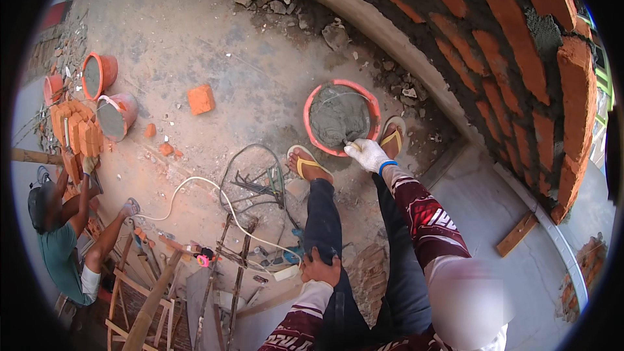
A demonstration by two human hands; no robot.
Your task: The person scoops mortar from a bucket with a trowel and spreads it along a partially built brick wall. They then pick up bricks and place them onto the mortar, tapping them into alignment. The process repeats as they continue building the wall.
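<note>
A red bucket [376, 114] of wet grey mortar [333, 112] stands on the ground between my sandalled feet. My right hand [366, 155], in a white knitted glove, is closed at the bucket's near rim. It grips the handle of what looks like a trowel [346, 143], whose blade is sunk in the mortar. Bare and without a glove, my left hand [320, 267] rests on my left knee with its fingers spread. It holds nothing.
An unfinished brick wall [500, 58] rises at my right. A loose brick [201, 99] lies left of the bucket. Farther left, a person [65, 240] sits by stacked bricks [77, 127] and mortar buckets [117, 117]. A white cable [188, 181] and a blue power tool [294, 253] lie near my left leg.
</note>
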